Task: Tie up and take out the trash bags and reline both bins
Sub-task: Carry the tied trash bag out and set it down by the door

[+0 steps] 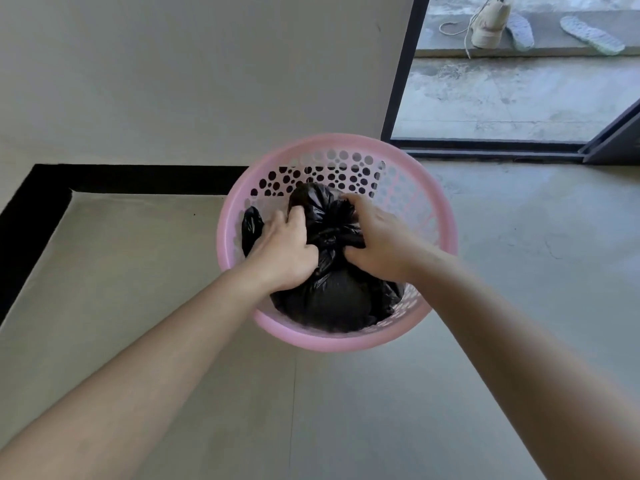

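A round pink bin [446, 237] with a perforated wall stands on the floor near a wall corner. A black trash bag [332, 299] fills it, its top gathered and twisted in the middle. My left hand [287, 247] grips the gathered plastic on the left side, and a loose black tail sticks out beside it. My right hand [377, 244] pinches the twisted plastic on the right. Both hands sit inside the bin's rim. Only this one bin is in view.
A pale wall with a black skirting strip [41, 188] runs behind and to the left of the bin. At the back right a dark-framed doorway [485, 145] leads onto rough concrete, where a shoe [490, 24] and two insoles [588, 34] lie.
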`<state>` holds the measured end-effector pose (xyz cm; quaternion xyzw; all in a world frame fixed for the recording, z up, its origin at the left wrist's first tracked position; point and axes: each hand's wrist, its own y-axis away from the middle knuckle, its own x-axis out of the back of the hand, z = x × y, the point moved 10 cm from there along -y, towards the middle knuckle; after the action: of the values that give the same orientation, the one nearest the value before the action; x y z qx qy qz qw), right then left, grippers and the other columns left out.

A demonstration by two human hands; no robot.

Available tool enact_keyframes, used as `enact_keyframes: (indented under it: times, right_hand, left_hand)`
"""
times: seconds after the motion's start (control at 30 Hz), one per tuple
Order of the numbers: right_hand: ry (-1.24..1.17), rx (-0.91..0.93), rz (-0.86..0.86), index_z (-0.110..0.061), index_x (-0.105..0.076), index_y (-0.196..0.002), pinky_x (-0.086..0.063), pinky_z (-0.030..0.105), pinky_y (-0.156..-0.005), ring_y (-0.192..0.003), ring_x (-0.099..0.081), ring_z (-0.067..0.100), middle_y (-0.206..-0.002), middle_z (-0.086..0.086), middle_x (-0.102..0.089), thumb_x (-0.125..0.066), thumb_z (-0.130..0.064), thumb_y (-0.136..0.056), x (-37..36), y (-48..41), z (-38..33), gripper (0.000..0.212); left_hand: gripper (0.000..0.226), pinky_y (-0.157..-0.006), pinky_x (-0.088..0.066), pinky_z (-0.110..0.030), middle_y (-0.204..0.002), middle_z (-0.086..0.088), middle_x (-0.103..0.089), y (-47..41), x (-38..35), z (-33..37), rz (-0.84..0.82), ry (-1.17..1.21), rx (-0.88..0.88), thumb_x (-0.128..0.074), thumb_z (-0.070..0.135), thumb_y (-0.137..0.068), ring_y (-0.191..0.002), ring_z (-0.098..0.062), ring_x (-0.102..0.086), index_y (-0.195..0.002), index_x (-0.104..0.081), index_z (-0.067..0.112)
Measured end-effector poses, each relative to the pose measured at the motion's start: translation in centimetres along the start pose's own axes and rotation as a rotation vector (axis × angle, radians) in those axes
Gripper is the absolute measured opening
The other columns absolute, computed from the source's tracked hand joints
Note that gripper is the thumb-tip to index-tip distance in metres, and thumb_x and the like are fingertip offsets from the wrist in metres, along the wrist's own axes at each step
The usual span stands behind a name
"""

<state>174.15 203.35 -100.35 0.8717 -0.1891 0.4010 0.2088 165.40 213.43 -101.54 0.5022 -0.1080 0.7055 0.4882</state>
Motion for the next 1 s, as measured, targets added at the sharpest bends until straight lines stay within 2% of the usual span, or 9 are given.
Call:
enact_keyframes:
  times: [0.07,0.2,0.37,0.43,0.5,0.63,0.87,0.93,1.0]
  right_hand:
    - [0.029,-0.006,0.014,-0.02,-0.019,-0.151,-0.04,0.04,-0.104,-0.125,-0.047,0.029,-0.139,0.012,-0.048,-0.057,-0.013,-0.087,0.3,0.2,-0.5,0.075]
    - [-0.023,0.01,0.148,-0.027,-0.021,-0.152,-0.04,0.046,-0.106,-0.128,-0.047,0.028,-0.142,0.008,-0.049,-0.053,-0.01,-0.089,4.9,1.2,-3.7,0.072]
    - [-0.01,0.076,0.252,-0.024,-0.02,-0.155,-0.04,0.036,-0.105,-0.129,-0.048,0.025,-0.147,0.006,-0.047,-0.05,-0.006,-0.091,15.3,3.5,-11.1,0.072]
    - [-0.036,0.075,0.243,-0.026,-0.018,-0.156,-0.037,0.028,-0.102,-0.13,-0.047,0.021,-0.146,0.006,-0.047,-0.049,-0.007,-0.094,20.3,4.7,-14.5,0.072]
    - [-0.023,0.078,0.232,-0.03,-0.016,-0.156,-0.036,0.029,-0.103,-0.129,-0.048,0.02,-0.144,0.005,-0.047,-0.05,-0.013,-0.096,26.2,6.1,-18.5,0.072]
    - [0.048,0.136,0.247,-0.028,-0.016,-0.155,-0.042,0.039,-0.105,-0.125,-0.052,0.024,-0.142,0.007,-0.048,-0.05,-0.025,-0.1,40.5,9.6,-29.0,0.065]
    - [0.208,0.213,0.323,-0.022,-0.016,-0.151,-0.048,0.045,-0.097,-0.119,-0.056,0.031,-0.138,0.017,-0.051,-0.049,-0.04,-0.1,66.1,17.1,-47.1,0.063]
    - [0.235,0.217,0.338,-0.021,-0.015,-0.151,-0.049,0.046,-0.096,-0.116,-0.058,0.032,-0.134,0.019,-0.053,-0.049,-0.039,-0.101,71.6,19.5,-50.7,0.063]
    - [0.273,0.204,0.373,-0.021,-0.015,-0.15,-0.051,0.048,-0.091,-0.108,-0.061,0.033,-0.127,0.017,-0.056,-0.048,-0.04,-0.101,75.6,22.2,-53.2,0.062]
  left_hand:
    - [0.032,-0.103,-0.037,-0.046,-0.121,-0.007,-0.038,0.8,0.6,0.1,0.004,-0.003,0.011,-0.048,0.022,-0.087,-0.121,-0.029,-0.037,-0.116,-0.034,0.016]
    - [0.053,-0.111,-0.03,-0.045,-0.135,-0.011,-0.037,2.0,5.7,2.1,0.037,0.077,-0.017,-0.048,0.024,-0.084,-0.132,-0.03,-0.032,-0.133,-0.033,0.012]
    - [0.074,-0.112,-0.021,-0.032,-0.138,-0.012,-0.033,6.1,16.9,8.4,0.145,0.14,-0.118,-0.051,0.015,-0.087,-0.136,-0.026,-0.026,-0.152,-0.016,0.01]
    - [0.081,-0.109,-0.022,-0.029,-0.133,-0.006,-0.031,8.5,22.5,11.2,0.158,0.147,-0.147,-0.056,0.019,-0.085,-0.131,-0.021,-0.025,-0.153,-0.01,0.018]
    - [0.085,-0.107,-0.024,-0.03,-0.128,-0.001,-0.027,11.0,29.1,14.2,0.161,0.177,-0.145,-0.06,0.023,-0.083,-0.129,-0.018,-0.023,-0.151,-0.009,0.026]
    - [0.081,-0.104,-0.028,-0.03,-0.12,0.001,-0.028,16.6,44.3,21.8,0.226,0.177,-0.189,-0.062,0.025,-0.084,-0.125,-0.017,-0.027,-0.15,-0.015,0.032]
    - [0.069,-0.114,-0.025,-0.03,-0.119,0.005,-0.026,27.5,69.3,37.1,0.352,0.16,-0.307,-0.066,0.032,-0.088,-0.131,-0.017,-0.029,-0.147,-0.032,0.023]
    - [0.059,-0.111,-0.023,-0.026,-0.12,0.004,-0.027,30.4,74.5,41.1,0.409,0.165,-0.344,-0.067,0.032,-0.087,-0.13,-0.017,-0.03,-0.139,-0.041,0.02]
    - [0.043,-0.105,-0.029,-0.027,-0.117,0.0,-0.03,32.6,77.3,44.0,0.44,0.158,-0.347,-0.067,0.033,-0.087,-0.123,-0.021,-0.037,-0.12,-0.049,0.013]
